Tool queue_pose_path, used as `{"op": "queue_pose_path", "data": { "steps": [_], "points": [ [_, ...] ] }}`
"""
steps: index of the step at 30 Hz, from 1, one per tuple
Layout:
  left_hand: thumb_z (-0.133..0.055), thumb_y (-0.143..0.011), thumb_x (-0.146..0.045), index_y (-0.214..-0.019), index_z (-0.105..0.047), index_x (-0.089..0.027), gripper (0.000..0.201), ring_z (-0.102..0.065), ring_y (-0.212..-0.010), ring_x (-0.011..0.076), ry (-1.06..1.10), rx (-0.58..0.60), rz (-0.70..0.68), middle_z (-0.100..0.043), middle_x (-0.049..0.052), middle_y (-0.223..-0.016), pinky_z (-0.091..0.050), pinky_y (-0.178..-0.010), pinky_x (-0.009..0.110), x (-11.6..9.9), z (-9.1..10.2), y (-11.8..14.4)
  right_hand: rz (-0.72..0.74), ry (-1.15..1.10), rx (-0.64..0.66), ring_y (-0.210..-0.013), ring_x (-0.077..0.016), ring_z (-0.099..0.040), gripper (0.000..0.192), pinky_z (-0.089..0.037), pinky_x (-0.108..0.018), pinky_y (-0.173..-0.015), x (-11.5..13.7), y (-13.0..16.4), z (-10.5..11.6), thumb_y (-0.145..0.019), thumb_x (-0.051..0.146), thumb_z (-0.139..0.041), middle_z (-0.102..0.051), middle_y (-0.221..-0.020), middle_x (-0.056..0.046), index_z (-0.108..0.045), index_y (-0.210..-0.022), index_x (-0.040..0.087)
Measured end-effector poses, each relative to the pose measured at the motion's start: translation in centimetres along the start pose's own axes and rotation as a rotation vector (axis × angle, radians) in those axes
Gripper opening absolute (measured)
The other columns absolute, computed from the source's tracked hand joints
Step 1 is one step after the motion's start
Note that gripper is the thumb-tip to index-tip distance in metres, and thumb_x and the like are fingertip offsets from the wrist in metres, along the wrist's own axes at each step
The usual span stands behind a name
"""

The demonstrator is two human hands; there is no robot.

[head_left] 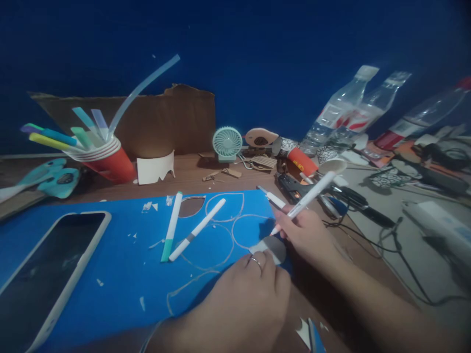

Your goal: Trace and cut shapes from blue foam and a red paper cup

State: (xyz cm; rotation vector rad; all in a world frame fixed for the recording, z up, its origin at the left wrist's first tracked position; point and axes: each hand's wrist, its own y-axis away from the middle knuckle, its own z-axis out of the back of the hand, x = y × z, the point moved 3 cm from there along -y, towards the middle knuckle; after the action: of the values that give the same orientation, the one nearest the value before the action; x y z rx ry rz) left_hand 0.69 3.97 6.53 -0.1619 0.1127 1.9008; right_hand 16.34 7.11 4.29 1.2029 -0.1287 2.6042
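The right hand [309,235] gripped a white pen [312,193]; the left hand [250,289] pressed flat, fingers together, on a grey disc [274,247] at the blue sheet's [121,294] right edge.

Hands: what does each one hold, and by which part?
The right hand holds a white pen near its lower, writing end. The left hand holds nothing; its fingertips press on a round grey template on the blue sheet.

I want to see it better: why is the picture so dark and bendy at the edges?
In the head view the light is dim and bluish. The right hand holding the white pen and the left hand are soft with blur. The plastic bottles lean and smear towards the corner from lens distortion, and the phone looks stretched. The blue sheet shows no glare.
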Motion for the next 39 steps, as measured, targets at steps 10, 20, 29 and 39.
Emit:
{"op": "queue_pose_path", "data": {
  "steps": [10,20,29,39],
  "points": [
    [-0.027,-0.085,-0.015,-0.107,-0.05,-0.008,0.033,-0.056,-0.095,0.0295,0.002,0.039,-0.009,-0.057,0.019,-0.108,-0.05,-0.074,0.042,0.1,0.0,0.1,-0.071,-0.003,-0.066,-0.045,-0.0117,-0.053,0.032,-0.038,-0.021,-0.049,-0.1,0.4,0.2,-0.08,0.034,-0.047,-0.055,-0.044,0.002,-0.052,-0.053,0.018],
    [-0.029,-0.083,-0.012,-0.107,-0.049,-0.008,0.031,-0.054,-0.095,0.0286,0.018,0.057,-0.026,-0.057,0.017,-0.105,-0.048,-0.075,0.041,0.2,0.2,-0.1,-0.049,0.12,-0.062,-0.048,-0.013,-0.053,0.027,-0.035,-0.022,-0.047,0.0,0.7,1.1,-0.075,0.027,-0.046,-0.057,-0.047,0.001,-0.052,-0.051,0.018],
    [-0.038,-0.067,-0.001,-0.123,-0.034,-0.016,0.059,-0.053,-0.09,0.0228,0.256,0.061,0.247,-0.059,0.008,-0.095,-0.044,-0.077,0.038,2.7,2.1,-0.6,0.323,-0.007,-0.469,-0.048,-0.0118,-0.051,0.021,-0.038,-0.023,-0.047,1.7,2.4,4.6,-0.078,0.026,-0.049,-0.057,-0.051,0.002,-0.054,-0.058,0.021],
    [-0.039,-0.072,-0.002,-0.135,-0.018,-0.026,0.071,-0.048,-0.103,0.0205,0.512,0.004,0.218,-0.064,-0.001,-0.1,-0.037,-0.087,0.037,5.1,1.4,-0.7,0.509,0.141,-0.157,-0.045,-0.0115,-0.056,0.005,-0.044,-0.022,-0.044,5.3,8.4,3.1,-0.071,0.02,-0.059,-0.063,-0.056,0.003,-0.059,-0.069,0.025]
  ]
}}
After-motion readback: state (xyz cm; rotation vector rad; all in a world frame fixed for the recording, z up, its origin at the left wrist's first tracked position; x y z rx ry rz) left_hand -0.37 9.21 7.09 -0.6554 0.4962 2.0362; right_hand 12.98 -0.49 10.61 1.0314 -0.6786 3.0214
